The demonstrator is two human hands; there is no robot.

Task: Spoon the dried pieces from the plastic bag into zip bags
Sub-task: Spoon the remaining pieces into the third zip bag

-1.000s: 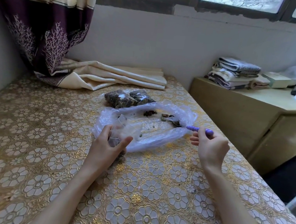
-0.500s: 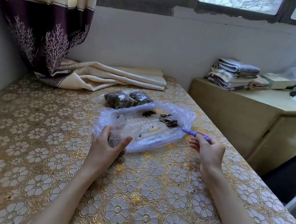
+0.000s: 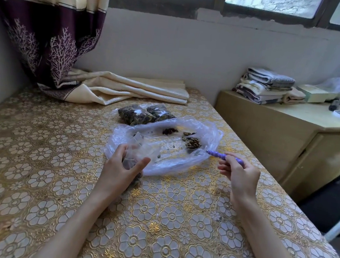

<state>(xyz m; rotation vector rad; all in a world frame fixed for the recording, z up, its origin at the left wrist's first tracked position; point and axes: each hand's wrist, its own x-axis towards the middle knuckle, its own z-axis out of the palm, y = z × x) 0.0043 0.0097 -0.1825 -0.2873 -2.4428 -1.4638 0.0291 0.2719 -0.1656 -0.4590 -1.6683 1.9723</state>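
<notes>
A clear plastic bag (image 3: 174, 160) lies spread open on the table, with a few dried pieces (image 3: 170, 131) scattered inside. My left hand (image 3: 121, 171) holds a small clear zip bag (image 3: 139, 149) upright at the plastic bag's near left edge, dark pieces showing at its bottom. My right hand (image 3: 238, 175) grips the purple handle of a spoon (image 3: 216, 154). The spoon's bowl carries a heap of dried pieces (image 3: 192, 143) inside the plastic bag, to the right of the zip bag. Two filled zip bags (image 3: 143, 114) lie just behind the plastic bag.
A folded cream cloth (image 3: 127, 87) and the curtain's (image 3: 46, 38) end lie at the table's back. The gold-patterned tablecloth (image 3: 155, 222) covers the table. To the right stands a lower wooden cabinet (image 3: 290, 129) with folded towels (image 3: 268, 86) and small items.
My right hand has drawn the spoon down and slightly left, and its bowl now carries a heap of dried pieces. My left hand keeps holding the zip bag in place.
</notes>
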